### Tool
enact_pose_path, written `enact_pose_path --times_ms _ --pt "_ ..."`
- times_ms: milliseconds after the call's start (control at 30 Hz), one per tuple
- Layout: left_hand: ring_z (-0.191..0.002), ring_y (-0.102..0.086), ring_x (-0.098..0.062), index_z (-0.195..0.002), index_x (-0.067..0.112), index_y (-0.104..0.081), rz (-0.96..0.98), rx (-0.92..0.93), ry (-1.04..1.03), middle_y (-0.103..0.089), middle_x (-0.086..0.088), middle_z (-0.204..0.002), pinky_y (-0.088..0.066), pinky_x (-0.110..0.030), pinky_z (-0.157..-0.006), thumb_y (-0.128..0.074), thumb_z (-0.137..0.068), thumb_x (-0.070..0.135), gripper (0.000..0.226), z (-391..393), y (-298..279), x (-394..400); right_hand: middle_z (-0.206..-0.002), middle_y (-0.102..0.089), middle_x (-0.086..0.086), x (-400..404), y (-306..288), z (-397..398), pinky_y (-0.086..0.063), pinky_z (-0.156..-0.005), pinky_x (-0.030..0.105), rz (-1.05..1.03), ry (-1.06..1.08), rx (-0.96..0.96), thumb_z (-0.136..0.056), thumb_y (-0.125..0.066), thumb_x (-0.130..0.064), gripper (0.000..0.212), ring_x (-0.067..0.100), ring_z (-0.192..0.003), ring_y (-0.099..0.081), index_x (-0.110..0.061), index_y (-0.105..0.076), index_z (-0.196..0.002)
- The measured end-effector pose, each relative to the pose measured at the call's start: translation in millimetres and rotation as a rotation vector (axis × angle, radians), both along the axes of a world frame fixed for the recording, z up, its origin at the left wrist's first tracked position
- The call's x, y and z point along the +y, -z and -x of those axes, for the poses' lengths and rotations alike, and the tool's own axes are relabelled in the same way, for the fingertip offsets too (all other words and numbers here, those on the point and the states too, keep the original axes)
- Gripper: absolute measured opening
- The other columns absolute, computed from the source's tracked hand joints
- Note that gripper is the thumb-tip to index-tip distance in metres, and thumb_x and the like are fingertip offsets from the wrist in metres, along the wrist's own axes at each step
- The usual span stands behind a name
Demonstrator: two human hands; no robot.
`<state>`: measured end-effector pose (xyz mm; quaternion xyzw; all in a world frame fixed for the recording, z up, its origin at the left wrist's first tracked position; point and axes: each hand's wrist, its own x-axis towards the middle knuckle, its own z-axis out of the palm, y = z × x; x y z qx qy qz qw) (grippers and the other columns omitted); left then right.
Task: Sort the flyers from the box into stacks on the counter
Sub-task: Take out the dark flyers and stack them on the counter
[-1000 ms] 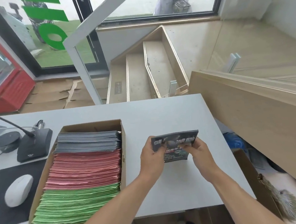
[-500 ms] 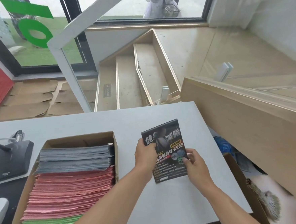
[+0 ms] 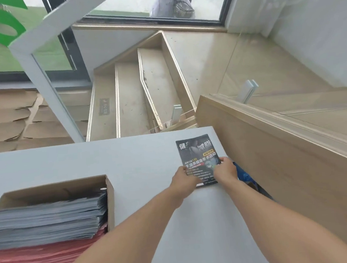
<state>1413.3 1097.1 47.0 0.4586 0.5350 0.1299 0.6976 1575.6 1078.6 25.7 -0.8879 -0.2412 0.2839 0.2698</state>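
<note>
One dark flyer [image 3: 198, 160] is being laid flat near the far right corner of the counter [image 3: 88, 157], beginning what looks like the first stack. Its near end is pinched by the left hand [image 3: 183, 179] and right hand [image 3: 225, 169], fingers curled onto the paper. Most of the sorting is judged undone: grey and red flyers are left banked in the box [image 3: 109, 197] near the left edge.

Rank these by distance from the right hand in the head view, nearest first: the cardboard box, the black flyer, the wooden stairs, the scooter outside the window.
1. The black flyer, held by the right hand near the counter's right edge.
2. The cardboard box, to the left on the counter.
3. The wooden stairs, beyond the counter's far edge.
4. The scooter, outside the window at the top.
</note>
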Motion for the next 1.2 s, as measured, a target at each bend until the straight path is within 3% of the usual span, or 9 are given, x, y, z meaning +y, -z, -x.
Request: enact_pose_path --times_ms 133,300,400,500,633,733,833,967,1200 --pt "-0.098 -0.06 -0.007 -0.126 0.021 -0.05 0.068 -0.043 -0.11 -0.065 0.004 -0.119 -0.042 -0.022 -0.07 -0.072 -0.085 0.01 0.047 -21 7 16 -0.121 -0.064 0.01 19 7 -16 -0.04 -0.061 0.025 0.045 -0.028 -0.143 -0.101 -0.052 -0.011 0.024 0.016 -0.079 -0.053 -0.008 -0.06 -0.124" --pt "-0.1 -0.065 -0.008 -0.131 0.019 -0.056 0.175 -0.141 -0.192 -0.072 0.006 -0.115 -0.043 -0.027 -0.076 -0.069 -0.083 0.013 0.05 -40 9 38 -0.129 -0.055 0.011 34 9 -30 -0.039 -0.077 0.028 0.08 -0.064 -0.201 -0.097 -0.058 -0.008 0.033 0.024 -0.099 -0.052 -0.009 -0.057 -0.13" --pt "-0.079 -0.071 -0.006 -0.128 0.013 -0.058 0.196 -0.183 -0.221 -0.073 -0.002 -0.115 -0.049 -0.022 -0.063 -0.064 -0.089 0.006 0.04 -49 8 48 -0.133 -0.053 0.012 41 13 -35 -0.04 -0.102 0.036 0.161 -0.119 -0.287 -0.093 -0.059 -0.014 0.039 0.031 -0.125 -0.048 -0.011 -0.056 -0.132" --pt "-0.066 -0.073 -0.003 -0.129 0.01 -0.057 0.2 -0.206 -0.24 -0.073 -0.008 -0.118 -0.052 -0.018 -0.05 -0.062 -0.09 0.003 0.04 -56 9 57 -0.137 -0.049 0.013 46 11 -39 -0.034 -0.11 0.039 0.227 -0.132 -0.302 -0.092 -0.058 -0.019 0.041 0.033 -0.131 -0.041 -0.01 -0.056 -0.131" --pt "-0.084 -0.072 -0.009 -0.132 0.013 -0.058 0.208 -0.2 -0.234 -0.073 -0.005 -0.119 -0.06 -0.033 -0.081 -0.068 -0.087 0.011 0.046 -66 10 64 -0.14 -0.047 0.013 51 13 -43 -0.035 -0.109 0.039 0.264 -0.165 -0.266 -0.091 -0.051 -0.021 0.048 0.033 -0.132 -0.04 -0.009 -0.05 -0.137" --pt "-0.092 -0.071 -0.015 -0.123 0.02 -0.059 0.204 -0.16 -0.244 -0.072 -0.004 -0.117 -0.055 -0.043 -0.099 -0.072 -0.083 0.016 0.042 -72 10 63 -0.147 -0.042 0.013 54 11 -44 -0.039 -0.107 0.041 0.291 -0.189 -0.252 -0.092 -0.052 -0.02 0.06 0.033 -0.135 -0.04 -0.007 -0.037 -0.149" --pt "-0.105 -0.069 -0.02 -0.114 0.025 -0.057 0.2 -0.109 -0.238 -0.07 -0.002 -0.117 -0.053 -0.047 -0.101 -0.074 -0.078 0.02 0.04 -75 6 62 -0.152 -0.039 0.013 55 7 -48 -0.039 -0.108 0.042 0.314 -0.204 -0.248 -0.094 -0.056 -0.022 0.068 0.034 -0.139 -0.04 -0.005 -0.029 -0.153" --pt "-0.107 -0.068 -0.021 -0.107 0.028 -0.057 0.198 -0.084 -0.231 -0.071 -0.002 -0.115 -0.052 -0.048 -0.101 -0.074 -0.075 0.023 0.037 -77 2 63 -0.147 -0.043 0.014 56 5 -50 -0.042 -0.104 0.041 0.331 -0.235 -0.229 -0.092 -0.056 -0.024 0.061 0.035 -0.133 -0.047 -0.008 -0.038 -0.149" --pt "-0.112 -0.063 -0.021 -0.124 0.025 -0.055 0.149 -0.039 -0.208 -0.065 -0.001 -0.123 -0.051 -0.042 -0.099 -0.073 -0.073 0.027 0.054 -79 1 58 -0.145 -0.044 0.013 55 4 -52 -0.042 -0.104 0.04 0.338 -0.213 -0.212 -0.093 -0.058 -0.023 0.056 0.034 -0.132 -0.047 -0.006 -0.042 -0.144"
